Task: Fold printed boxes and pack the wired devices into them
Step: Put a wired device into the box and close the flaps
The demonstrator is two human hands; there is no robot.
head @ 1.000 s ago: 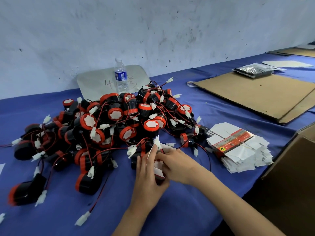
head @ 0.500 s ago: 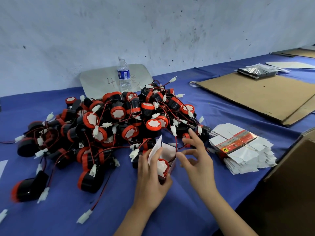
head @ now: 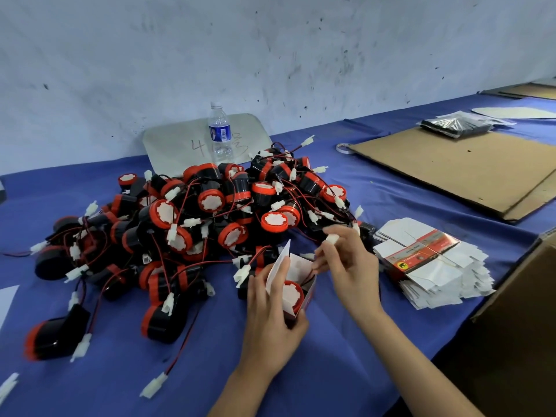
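Note:
My left hand [head: 270,323] grips a small printed box [head: 302,272] with its flaps open, standing on the blue table. A red-and-black wired device [head: 291,294] sits inside the box, its red face up. My right hand [head: 349,263] hovers just right of the box and pinches that device's white connector [head: 332,238] above the opening, the red wire trailing down into the box. A big pile of the same devices [head: 210,212] lies behind and to the left. A bundle of flat printed boxes [head: 427,263] lies to the right.
A water bottle [head: 219,130] stands behind the pile in front of a grey board [head: 168,142]. Brown cardboard sheets [head: 469,170] lie at the back right, with a dark plastic bag [head: 454,126] beyond. A cardboard carton [head: 523,296] stands at the right edge.
My right hand left the box top, reached to the pile's edge, and has lifted the white connector. The box flaps have opened, showing the device inside. The left hand keeps holding the box.

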